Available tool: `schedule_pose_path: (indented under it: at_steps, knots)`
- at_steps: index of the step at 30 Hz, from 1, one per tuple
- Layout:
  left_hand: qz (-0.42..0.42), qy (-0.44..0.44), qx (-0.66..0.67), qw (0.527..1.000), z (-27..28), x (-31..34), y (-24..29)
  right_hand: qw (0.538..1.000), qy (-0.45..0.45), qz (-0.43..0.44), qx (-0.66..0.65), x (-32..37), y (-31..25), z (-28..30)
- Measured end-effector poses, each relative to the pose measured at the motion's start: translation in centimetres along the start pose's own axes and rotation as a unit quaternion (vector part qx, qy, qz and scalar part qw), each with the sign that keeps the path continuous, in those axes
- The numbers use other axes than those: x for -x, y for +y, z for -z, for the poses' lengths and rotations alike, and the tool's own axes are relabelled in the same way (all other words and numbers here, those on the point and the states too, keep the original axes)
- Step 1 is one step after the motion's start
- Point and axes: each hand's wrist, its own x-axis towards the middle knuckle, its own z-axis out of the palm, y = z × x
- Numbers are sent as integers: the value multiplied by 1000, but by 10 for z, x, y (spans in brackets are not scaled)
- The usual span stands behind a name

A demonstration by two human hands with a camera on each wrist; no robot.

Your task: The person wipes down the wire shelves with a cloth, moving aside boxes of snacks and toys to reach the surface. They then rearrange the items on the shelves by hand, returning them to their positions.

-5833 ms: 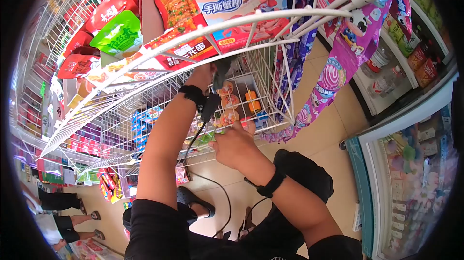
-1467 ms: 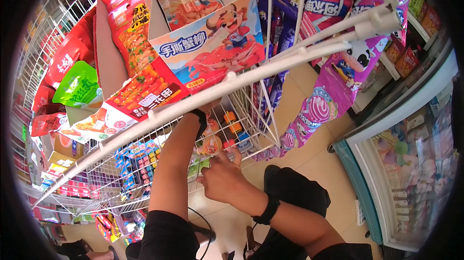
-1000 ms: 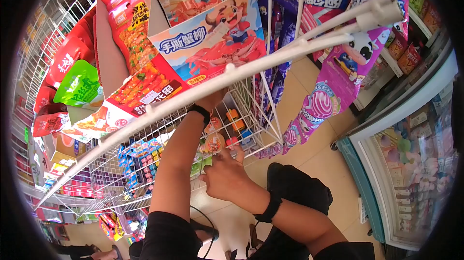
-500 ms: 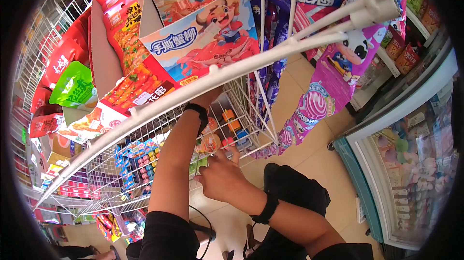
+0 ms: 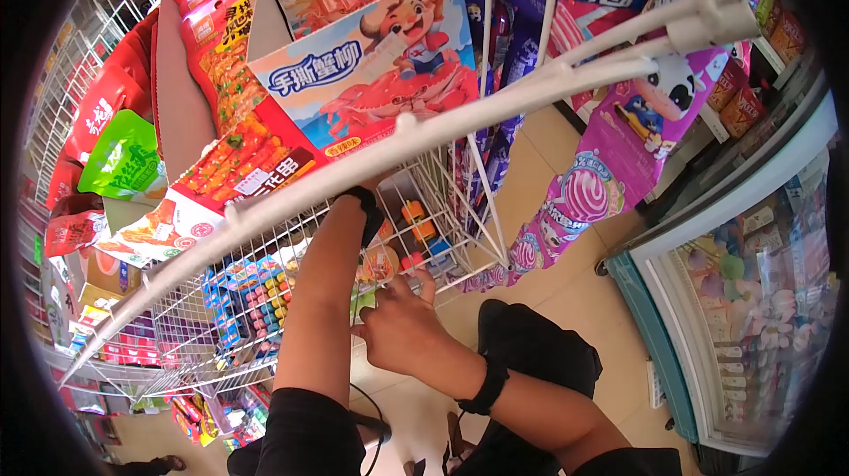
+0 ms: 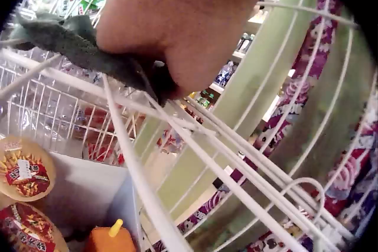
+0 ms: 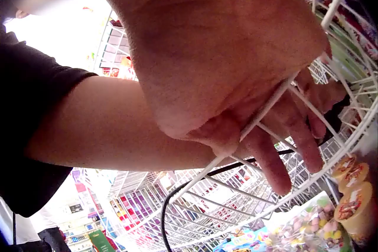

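In the left wrist view my left hand (image 6: pixel 171 21) holds a bunched dark grey-green cloth (image 6: pixel 71 42) against the white wires of a display rack (image 6: pixel 133 157). From the head view that hand is mostly hidden behind the rack's upper rim (image 5: pixel 327 171), and the cloth does not show. My right hand (image 5: pixel 402 326) is at the front edge of the lower basket. Its fingers (image 7: pixel 271 166) hook over the white edge wire (image 7: pixel 269 107) in the right wrist view. Paper-lidded snack cups (image 6: pixel 23 169) and an orange container (image 6: pixel 112 241) stand below the left hand.
Above the rim are a crab-snack box (image 5: pixel 371 78), red snack packs (image 5: pixel 256 166) and a green pouch (image 5: pixel 124 157). Purple candy bags (image 5: pixel 588 188) hang at the right, before a glass-topped freezer (image 5: pixel 752 299). A thin black cable (image 7: pixel 165 216) runs along the rack.
The rack's upper shelf looks larger and nearer than several seconds ago. My left hand and cloth, then visible, have passed behind the rim. My right hand stays at the basket edge.
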Motion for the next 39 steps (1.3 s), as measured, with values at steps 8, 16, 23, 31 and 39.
schedule_pose_path:
  at_steps: [8, 16, 23, 31, 39]
  knots:
    - [-49, -76, -104, 990, 6, 13, 10, 999, -40, -15, 10, -3, -2, 2]
    - [-15, -199, 57, 978, 44, 45, 50, 998, -52, -24, 3, -3, -2, 0]
    - [-58, -166, 90, 980, 30, 53, 33, 999, -29, -13, 10, -2, -2, 1]
    - [-87, -138, -104, 981, 23, 54, 40, 999, -39, -23, 12, -3, -2, 1]
    - [5, -201, -129, 971, 82, 51, 83, 999, -46, -18, 17, -2, -2, 4]
